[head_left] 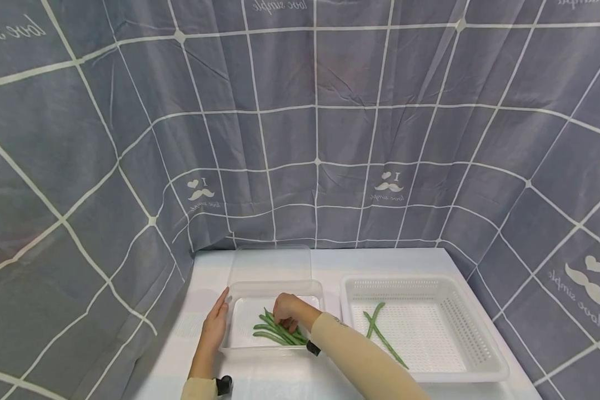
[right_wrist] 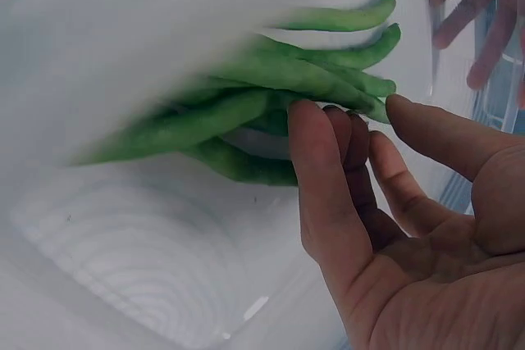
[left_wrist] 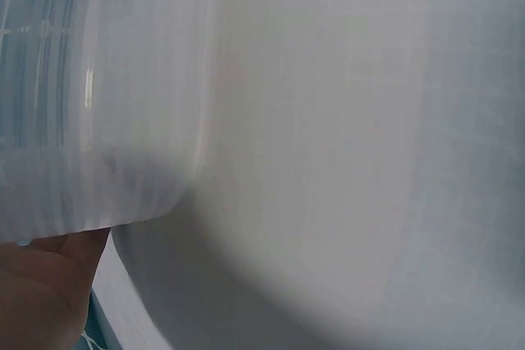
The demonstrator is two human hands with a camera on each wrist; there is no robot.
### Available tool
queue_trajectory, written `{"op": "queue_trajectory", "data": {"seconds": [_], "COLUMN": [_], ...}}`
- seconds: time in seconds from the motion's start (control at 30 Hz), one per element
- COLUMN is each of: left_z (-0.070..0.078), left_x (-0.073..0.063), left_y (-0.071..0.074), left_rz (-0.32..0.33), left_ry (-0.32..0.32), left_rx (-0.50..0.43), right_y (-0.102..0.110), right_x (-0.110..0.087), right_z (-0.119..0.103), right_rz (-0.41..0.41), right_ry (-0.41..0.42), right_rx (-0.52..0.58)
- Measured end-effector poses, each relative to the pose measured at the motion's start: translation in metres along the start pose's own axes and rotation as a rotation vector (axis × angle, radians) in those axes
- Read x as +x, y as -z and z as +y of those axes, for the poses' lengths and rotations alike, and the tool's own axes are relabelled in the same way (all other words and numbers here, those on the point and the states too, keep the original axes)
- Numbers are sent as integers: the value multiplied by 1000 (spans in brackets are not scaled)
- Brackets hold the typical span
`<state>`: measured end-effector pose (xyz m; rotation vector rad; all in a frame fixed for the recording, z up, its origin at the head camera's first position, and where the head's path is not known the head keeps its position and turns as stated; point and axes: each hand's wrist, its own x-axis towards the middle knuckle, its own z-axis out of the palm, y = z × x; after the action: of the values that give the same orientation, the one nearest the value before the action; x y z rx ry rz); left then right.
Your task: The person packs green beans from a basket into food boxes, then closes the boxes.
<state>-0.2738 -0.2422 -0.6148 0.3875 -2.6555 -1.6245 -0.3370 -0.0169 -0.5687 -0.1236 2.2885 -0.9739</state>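
Observation:
Several green beans point(head_left: 272, 332) lie in a loose bundle inside a clear plastic container point(head_left: 272, 352). My right hand point(head_left: 289, 312) reaches down into this container over the beans. In the right wrist view its curled fingers and thumb pinch the end of a green bean point(right_wrist: 373, 109) in the bundle. My left hand point(head_left: 214, 328) rests along the container's left wall, its fingers straight. Through the clear wall those spread fingers show in the right wrist view. The left wrist view has only part of that hand, below the container's corner.
A white perforated basket point(head_left: 485, 347) stands to the right, with two green beans point(head_left: 382, 333) crossed in it. A clear lid point(head_left: 270, 265) lies behind the container. Grey checked curtains point(head_left: 320, 133) enclose the white table point(head_left: 325, 258) at the back and sides.

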Motion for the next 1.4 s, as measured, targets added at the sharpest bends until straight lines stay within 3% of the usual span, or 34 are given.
{"op": "queue_trajectory", "data": {"seconds": [0.3, 0.8, 1.07, 1.4], "left_z": [0, 0, 1, 2], "left_x": [1, 2, 2, 0], "left_y": [-2, -3, 0, 0], "left_rz": [-2, -14, -21, -37], "left_ry": [3, 12, 20, 29], "left_rx": [4, 15, 19, 16], "right_y": [13, 49, 71, 95], "right_x": [-6, -27, -45, -72], "right_z": [-1, 11, 21, 36], "right_rz": [0, -66, -90, -55], "right_ry": [16, 127, 176, 226], "right_rx": [34, 233, 337, 404]}}
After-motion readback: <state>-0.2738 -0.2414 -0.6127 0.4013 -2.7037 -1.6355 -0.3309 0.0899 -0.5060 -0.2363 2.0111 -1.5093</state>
